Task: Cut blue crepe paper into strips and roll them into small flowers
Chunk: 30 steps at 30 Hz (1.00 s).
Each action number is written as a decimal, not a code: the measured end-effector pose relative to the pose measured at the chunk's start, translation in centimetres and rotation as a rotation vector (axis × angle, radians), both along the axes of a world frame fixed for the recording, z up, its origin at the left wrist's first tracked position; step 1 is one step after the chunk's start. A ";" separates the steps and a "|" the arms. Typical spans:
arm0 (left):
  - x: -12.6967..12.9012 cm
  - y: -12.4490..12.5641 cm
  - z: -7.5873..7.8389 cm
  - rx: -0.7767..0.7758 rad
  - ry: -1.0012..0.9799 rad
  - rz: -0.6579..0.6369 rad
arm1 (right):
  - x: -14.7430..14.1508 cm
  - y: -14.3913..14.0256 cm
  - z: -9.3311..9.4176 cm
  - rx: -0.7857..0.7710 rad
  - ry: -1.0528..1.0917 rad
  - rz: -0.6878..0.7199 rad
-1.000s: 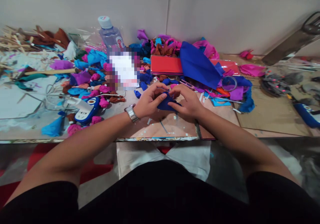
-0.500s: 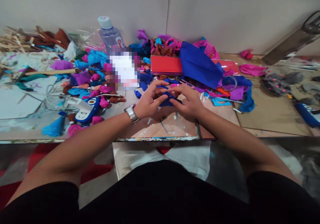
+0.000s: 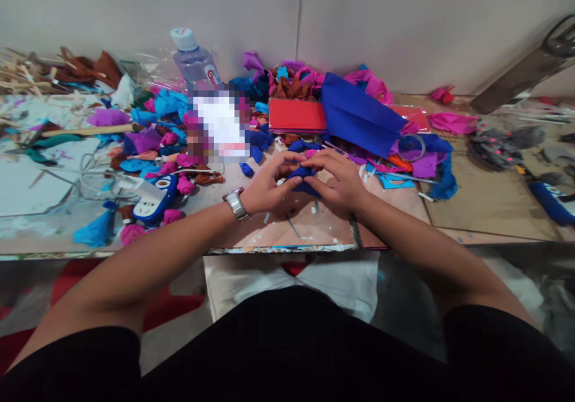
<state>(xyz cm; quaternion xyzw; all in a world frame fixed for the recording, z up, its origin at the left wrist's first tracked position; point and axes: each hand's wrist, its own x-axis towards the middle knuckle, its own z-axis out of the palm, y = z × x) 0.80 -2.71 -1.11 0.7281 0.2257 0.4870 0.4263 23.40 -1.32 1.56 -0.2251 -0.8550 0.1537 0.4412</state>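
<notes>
Both hands meet over the front middle of the table, pinching a small piece of dark blue crepe paper (image 3: 306, 185) between thumbs and fingers. My left hand (image 3: 272, 181), with a metal watch (image 3: 236, 203) at its wrist, grips the piece from the left. From the right, my right hand (image 3: 336, 180) closes on the same piece, thumb tips close together. Part of the paper is hidden under the fingers. Just beyond lie a large blue sheet (image 3: 359, 117), a red packet (image 3: 297, 115) and small blue twisted bits (image 3: 257, 154).
Crumpled pink, purple and blue pieces (image 3: 144, 141) crowd the left side, with a power strip (image 3: 156, 200) and its cable. A water bottle (image 3: 195, 60) stands near the wall. Rolls of tape (image 3: 411, 148) and cardboard (image 3: 476, 204) lie to the right.
My fingers have closed in on the blue paper, and its near part is now folded up between the thumbs. The view has shifted slightly.
</notes>
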 end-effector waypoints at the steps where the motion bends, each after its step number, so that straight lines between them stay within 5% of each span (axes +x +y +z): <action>1: 0.0 0.0 0.0 -0.006 0.004 0.026 | 0.0 -0.1 0.0 -0.005 -0.007 -0.002; 13: -0.3 -0.2 0.9 0.030 0.205 0.215 | 0.1 0.0 0.0 0.020 0.034 -0.021; 30: 0.2 -0.2 -0.2 -0.140 0.017 0.027 | 0.3 0.3 -0.7 0.024 0.025 -0.005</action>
